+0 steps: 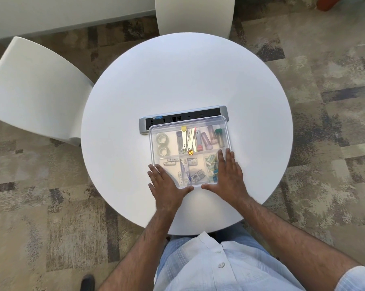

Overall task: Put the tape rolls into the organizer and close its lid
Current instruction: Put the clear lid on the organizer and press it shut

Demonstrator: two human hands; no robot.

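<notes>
Rolls [163, 144] sit in the far-left compartment of the organizer [228, 141] on the counter [177, 76]. Left hand [167, 183] and right hand [228, 175] lie flat, fingers spread, on the near lid [190, 122] corners, probably pressing it shut.

organizer [190, 152] front corners hidden, small contents perhaps unreadable

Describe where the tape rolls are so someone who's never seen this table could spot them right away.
On the round white table, a clear plastic organizer sits under the person's flat hands. Look in its far-left compartment, away from the hands: two tape rolls lie flat, one behind the other. They are the only ring-shaped items, pale and translucent; neighbouring compartments hold long tools and small packets.
</notes>
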